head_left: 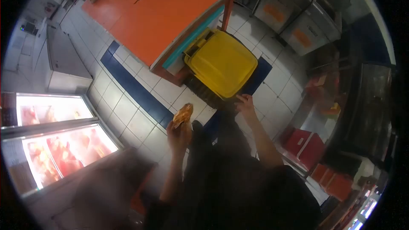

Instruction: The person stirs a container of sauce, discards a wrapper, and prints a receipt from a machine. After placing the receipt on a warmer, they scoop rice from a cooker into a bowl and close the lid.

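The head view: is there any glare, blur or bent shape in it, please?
Head view: glare washes out the lit display cases; straight edges bow, with black corners; the lower middle is dark and hazy; the left hand looks soft.

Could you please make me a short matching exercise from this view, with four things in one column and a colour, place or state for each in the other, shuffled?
Column one
1. Tabletop
2. Bin lid
3. Left hand
4. Right hand

Column two
A. Beside the bin lid's near edge, with nothing visible in its grasp
B. Orange, with a dark crack-like line
C. Yellow
D. Holding a brownish item

Right pairs: 1-B, 2-C, 3-D, 4-A
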A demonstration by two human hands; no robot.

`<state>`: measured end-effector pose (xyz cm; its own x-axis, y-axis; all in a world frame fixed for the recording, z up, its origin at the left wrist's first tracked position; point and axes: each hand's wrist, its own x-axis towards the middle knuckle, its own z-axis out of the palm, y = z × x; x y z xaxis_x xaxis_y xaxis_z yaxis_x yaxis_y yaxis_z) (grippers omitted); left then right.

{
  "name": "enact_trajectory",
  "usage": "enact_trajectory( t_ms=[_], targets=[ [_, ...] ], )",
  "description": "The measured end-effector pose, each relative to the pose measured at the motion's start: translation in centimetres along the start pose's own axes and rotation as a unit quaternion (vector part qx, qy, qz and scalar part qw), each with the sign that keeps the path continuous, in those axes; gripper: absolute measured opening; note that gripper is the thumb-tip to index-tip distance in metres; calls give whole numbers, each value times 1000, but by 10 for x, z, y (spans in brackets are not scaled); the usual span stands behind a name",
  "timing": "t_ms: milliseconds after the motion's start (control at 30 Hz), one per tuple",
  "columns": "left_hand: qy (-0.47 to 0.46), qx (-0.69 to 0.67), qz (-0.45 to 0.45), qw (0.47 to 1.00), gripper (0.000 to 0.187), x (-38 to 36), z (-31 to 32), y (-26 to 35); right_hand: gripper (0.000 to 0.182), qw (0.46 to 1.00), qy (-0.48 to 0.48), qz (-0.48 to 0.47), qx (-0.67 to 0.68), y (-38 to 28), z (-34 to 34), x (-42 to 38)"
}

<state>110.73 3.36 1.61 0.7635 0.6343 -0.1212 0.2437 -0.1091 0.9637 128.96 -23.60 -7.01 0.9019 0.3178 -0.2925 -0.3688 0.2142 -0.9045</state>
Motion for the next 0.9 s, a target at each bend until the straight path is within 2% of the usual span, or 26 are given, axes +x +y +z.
enact_trajectory(
  t_ms=[67,100,167,233,300,367,400,433,467,500,567,633,667,700,767,800,833,900],
  targets=[
    [28,-22,5,999,37,14,8,-23,54,979,154,135,-2,-14,-15,48],
    [35,-25,-24,999,41,17,9,-38,54,979,146,144,-4,-13,-25,76],
    [60,-22,-69,996,45,10,14,-45,61,942,223,237,78,10,-54,128],
    [121,33,-146,981,53,0,23,-32,57,939,205,264,86,21,-76,175],
    [184,-12,-149,972,54,-10,46,-7,53,931,195,286,113,35,-85,200],
    [228,9,-131,965,54,-7,60,-11,33,918,246,270,151,33,-86,232],
    [226,13,-176,958,54,-10,66,-5,25,912,263,285,132,38,-89,243],
    [223,16,-225,948,54,-18,70,2,25,911,256,299,123,41,-98,244],
    [213,-33,-292,932,53,-26,70,-6,26,918,221,287,160,40,-108,246],
    [224,-35,-293,929,53,-30,71,-16,28,925,182,268,200,41,-111,253],
    [163,226,-330,902,54,-35,75,-35,34,940,142,248,188,-7,-91,244],
    [185,203,-365,890,56,-34,91,-38,40,951,119,208,195,-82,-52,225],
    [139,203,-375,894,56,-28,101,-40,41,951,122,190,212,-118,-27,220],
    [93,200,-382,898,56,-20,111,-44,40,963,49,157,215,-152,-2,218],
    [-63,295,-333,893,56,4,139,-80,42,972,-78,106,197,-183,31,234],
    [-77,269,-305,910,62,23,155,-92,46,972,-132,87,176,-190,43,248],
    [-90,243,-276,925,70,43,172,-104,46,972,-141,85,167,-201,57,261],
    [-100,-7,-267,959,80,72,217,-182,50,963,-197,148,104,-218,86,275]
  ],
)
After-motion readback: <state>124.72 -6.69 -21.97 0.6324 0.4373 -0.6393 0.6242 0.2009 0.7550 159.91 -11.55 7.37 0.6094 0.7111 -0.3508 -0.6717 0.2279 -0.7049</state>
